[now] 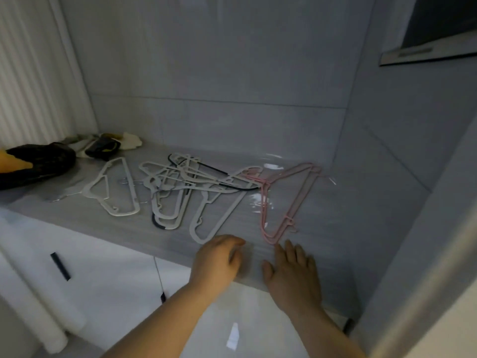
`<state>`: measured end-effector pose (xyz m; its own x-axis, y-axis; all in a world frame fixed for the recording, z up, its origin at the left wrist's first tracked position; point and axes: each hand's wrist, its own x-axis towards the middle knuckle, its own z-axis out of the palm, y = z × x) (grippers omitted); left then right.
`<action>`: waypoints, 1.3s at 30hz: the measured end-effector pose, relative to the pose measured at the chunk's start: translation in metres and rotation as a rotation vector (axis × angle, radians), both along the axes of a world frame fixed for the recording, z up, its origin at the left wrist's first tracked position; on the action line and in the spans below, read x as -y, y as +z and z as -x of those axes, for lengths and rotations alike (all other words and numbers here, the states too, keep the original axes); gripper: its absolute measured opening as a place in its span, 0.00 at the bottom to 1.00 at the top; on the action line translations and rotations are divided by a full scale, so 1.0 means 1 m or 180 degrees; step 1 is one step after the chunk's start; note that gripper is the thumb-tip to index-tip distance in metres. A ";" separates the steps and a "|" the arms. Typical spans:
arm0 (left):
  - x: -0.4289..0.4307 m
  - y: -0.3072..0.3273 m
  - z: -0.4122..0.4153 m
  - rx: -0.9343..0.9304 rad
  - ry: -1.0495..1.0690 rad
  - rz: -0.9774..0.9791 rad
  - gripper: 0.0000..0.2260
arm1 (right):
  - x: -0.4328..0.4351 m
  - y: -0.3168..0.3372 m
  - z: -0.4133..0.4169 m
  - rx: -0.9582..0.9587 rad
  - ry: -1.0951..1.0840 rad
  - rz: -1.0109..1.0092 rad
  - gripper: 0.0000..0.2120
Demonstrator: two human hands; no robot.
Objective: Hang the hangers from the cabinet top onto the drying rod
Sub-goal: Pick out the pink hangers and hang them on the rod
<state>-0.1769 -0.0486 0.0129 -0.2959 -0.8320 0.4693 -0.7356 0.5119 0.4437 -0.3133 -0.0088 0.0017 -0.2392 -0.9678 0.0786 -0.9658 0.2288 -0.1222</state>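
Several hangers lie on the grey cabinet top (348, 228). A tangled pile of white hangers (180, 182) with a black one sits in the middle, a single white hanger (113, 187) lies to its left, and pink hangers (289, 200) lie to the right. My left hand (219, 259) hovers at the front edge just below the end of a white hanger, fingers loosely curled and holding nothing. My right hand (291, 275) is flat with fingers spread, its fingertips close to the lower end of the pink hangers. No drying rod is in view.
A dark bag (36, 164) and small items (103, 147) lie at the back left of the cabinet top. Tiled walls close off the back and right. White cabinet doors with a black handle (60, 266) stand below. A dark window frame (433, 27) is at the upper right.
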 end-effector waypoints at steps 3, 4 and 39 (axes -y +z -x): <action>0.040 0.002 0.026 0.0434 0.0063 -0.0610 0.18 | 0.002 -0.005 0.001 0.0076 -0.0113 0.0122 0.27; 0.050 0.004 0.033 0.0445 0.0078 -0.0808 0.19 | 0.004 -0.010 0.002 0.0137 -0.0127 0.0038 0.26; 0.008 0.090 -0.042 -0.2020 0.0242 -0.0636 0.16 | 0.004 -0.019 0.005 0.0263 0.0173 0.0333 0.26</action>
<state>-0.1352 -0.0562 0.1025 0.0497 -0.9287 0.3676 -0.3314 0.3318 0.8832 -0.3187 -0.0124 -0.0171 -0.1966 -0.9670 0.1619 -0.9620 0.1583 -0.2223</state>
